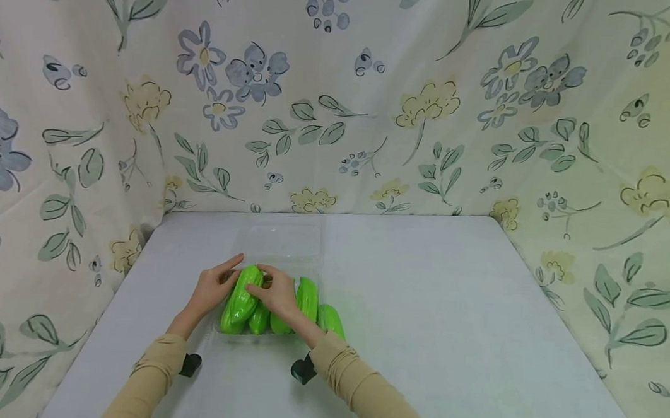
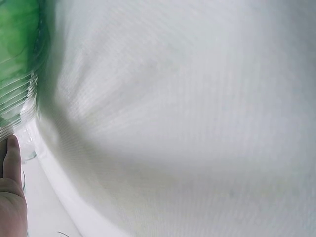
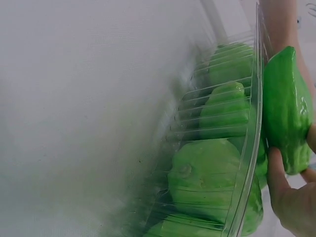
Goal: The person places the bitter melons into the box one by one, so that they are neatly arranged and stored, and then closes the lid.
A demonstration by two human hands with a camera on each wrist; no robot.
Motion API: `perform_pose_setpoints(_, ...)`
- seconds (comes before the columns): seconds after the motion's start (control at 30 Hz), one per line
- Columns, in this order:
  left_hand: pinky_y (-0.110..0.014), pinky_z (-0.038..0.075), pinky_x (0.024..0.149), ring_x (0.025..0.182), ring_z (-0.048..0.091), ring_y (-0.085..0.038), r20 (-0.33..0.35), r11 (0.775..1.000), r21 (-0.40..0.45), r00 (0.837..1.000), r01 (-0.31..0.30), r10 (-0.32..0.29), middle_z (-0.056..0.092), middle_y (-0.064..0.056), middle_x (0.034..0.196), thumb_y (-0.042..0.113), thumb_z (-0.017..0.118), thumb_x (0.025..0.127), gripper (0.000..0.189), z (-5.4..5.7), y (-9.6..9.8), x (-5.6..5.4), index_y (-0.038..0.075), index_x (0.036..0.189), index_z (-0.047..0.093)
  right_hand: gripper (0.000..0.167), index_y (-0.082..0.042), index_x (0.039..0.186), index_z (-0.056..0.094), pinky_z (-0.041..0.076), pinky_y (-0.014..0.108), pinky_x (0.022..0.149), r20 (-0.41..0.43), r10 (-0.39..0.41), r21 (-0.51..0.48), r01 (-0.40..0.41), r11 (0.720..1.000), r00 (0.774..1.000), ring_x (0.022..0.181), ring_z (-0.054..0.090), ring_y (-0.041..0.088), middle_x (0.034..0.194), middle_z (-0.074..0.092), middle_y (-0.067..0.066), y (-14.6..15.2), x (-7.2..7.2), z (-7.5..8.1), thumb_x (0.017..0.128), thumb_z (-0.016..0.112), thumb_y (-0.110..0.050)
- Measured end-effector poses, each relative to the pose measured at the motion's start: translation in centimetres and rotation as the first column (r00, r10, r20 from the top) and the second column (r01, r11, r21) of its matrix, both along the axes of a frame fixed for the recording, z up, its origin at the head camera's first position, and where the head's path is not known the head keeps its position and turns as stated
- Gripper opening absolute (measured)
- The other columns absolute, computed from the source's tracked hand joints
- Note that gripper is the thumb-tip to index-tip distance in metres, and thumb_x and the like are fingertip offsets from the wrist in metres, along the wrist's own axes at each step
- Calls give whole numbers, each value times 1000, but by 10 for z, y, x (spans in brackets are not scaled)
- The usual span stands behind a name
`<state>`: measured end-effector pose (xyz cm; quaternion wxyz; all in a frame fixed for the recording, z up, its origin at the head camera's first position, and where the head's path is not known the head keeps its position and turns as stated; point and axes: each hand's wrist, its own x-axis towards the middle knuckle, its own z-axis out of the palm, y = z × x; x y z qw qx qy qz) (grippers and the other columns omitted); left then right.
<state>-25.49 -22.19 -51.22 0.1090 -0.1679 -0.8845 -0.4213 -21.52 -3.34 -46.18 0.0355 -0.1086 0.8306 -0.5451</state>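
Note:
My right hand (image 1: pixel 278 292) pinches a glossy green ridged fruit (image 1: pixel 247 286) between thumb and fingers. It lies lengthwise over the left part of a clear plastic container (image 1: pixel 251 335). Beside the fruit's upper left is my left hand (image 1: pixel 213 286); in the left wrist view its straight fingers (image 2: pixel 14 158) reach the container's ribbed wall. Several more green fruits sit inside the container, among them one on the right (image 1: pixel 307 296). The right wrist view shows the held fruit (image 3: pixel 286 111) just outside the near rim line, with others behind the clear wall.
The container's clear lid (image 1: pixel 279 239) lies folded back behind it on the white table (image 1: pixel 420 314). One loose green fruit (image 1: pixel 331 320) lies against the container's right side. A flower-printed curtain (image 1: pixel 340 108) surrounds the table at the back and sides.

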Motion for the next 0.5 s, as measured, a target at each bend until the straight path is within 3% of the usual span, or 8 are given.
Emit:
perform_pose_setpoints(0.1, -44, 52, 86, 104, 66, -33, -14, 1000, -5, 1000, -6, 6, 54, -15, 136, 15, 56, 97, 40, -1, 0, 0, 3, 135, 52, 51, -3, 132, 55, 53, 20, 66, -2, -2, 6, 2, 1000, 1000, 92, 68, 25, 115, 65, 19, 0, 0, 0, 87, 70, -21)
perform_pose_setpoints(0.3, -48, 50, 86, 105, 66, -33, -11, 1000, -5, 1000, -13, 12, 54, -15, 136, 16, 55, 97, 40, -2, 0, -1, 3, 135, 52, 51, -2, 132, 54, 53, 19, 66, -18, 9, 2, -9, 1000, 1000, 92, 68, 25, 114, 65, 19, 1, 0, -1, 88, 69, -21)
perform_pose_setpoints(0.5, -40, 52, 85, 104, 66, -31, -15, 999, -28, 1000, -22, 22, 55, -14, 135, 17, 56, 97, 40, -1, 0, -1, 5, 135, 53, 51, -2, 133, 54, 53, 20, 67, -15, 9, -10, -9, 1000, 1000, 92, 68, 26, 113, 65, 20, 1, 0, -2, 87, 69, -20)
